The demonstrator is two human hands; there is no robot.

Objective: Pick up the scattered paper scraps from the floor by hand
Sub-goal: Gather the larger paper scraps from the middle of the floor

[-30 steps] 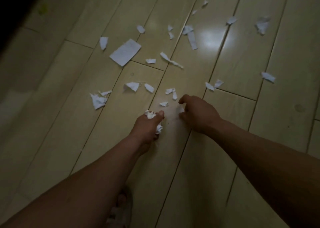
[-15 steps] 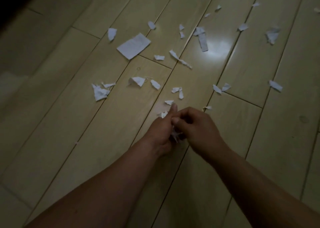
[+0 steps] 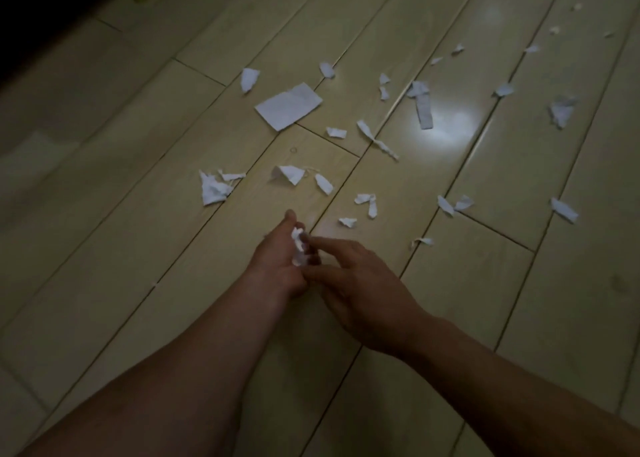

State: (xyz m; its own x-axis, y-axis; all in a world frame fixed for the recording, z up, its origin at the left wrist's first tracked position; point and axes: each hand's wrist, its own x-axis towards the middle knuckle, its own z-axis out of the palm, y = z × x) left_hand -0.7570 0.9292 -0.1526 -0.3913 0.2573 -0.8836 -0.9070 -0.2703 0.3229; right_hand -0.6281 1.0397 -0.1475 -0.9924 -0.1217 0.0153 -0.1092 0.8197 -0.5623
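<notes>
Two bare hands are meeting low over the pale plank floor (image 3: 138, 248), and between them is the only thing acting as a container: the left hand (image 3: 277, 266), cupped with its fingers curled inward around a small wad of collected scraps (image 3: 298, 245). White paper is showing at the top of that fist and again lower down between the fingers. The right hand (image 3: 360, 290) is lying just beside it, touching it, with its forefinger and thumb reaching into the wad; those two fingers are loosely extended, the others are folded under, and whether they are actually pinching a scrap I cannot tell in the dim, blurred light.

Everything else is best placed from the large rectangular sheet (image 3: 289, 106), the biggest piece, lying flat well beyond the hands. Just beyond its left corner is sitting a small curled scrap (image 3: 249, 79). To its right, near a bright patch of reflected light, a long narrow strip (image 3: 423, 108) is lying, and between them a thin twisted shred (image 3: 375, 139). On the near side of the sheet, toward the hands, a crumpled piece (image 3: 212, 189) is resting to the left, a folded triangular scrap (image 3: 290, 174) almost straight below, and a pair of tiny bits (image 3: 367, 202) to the lower right. Farther right of the sheet, well apart, a ragged clump (image 3: 561, 110) and a lone flat scrap (image 3: 563, 209) are lying on other planks. All of these are lying on the floor, untouched by either hand.
</notes>
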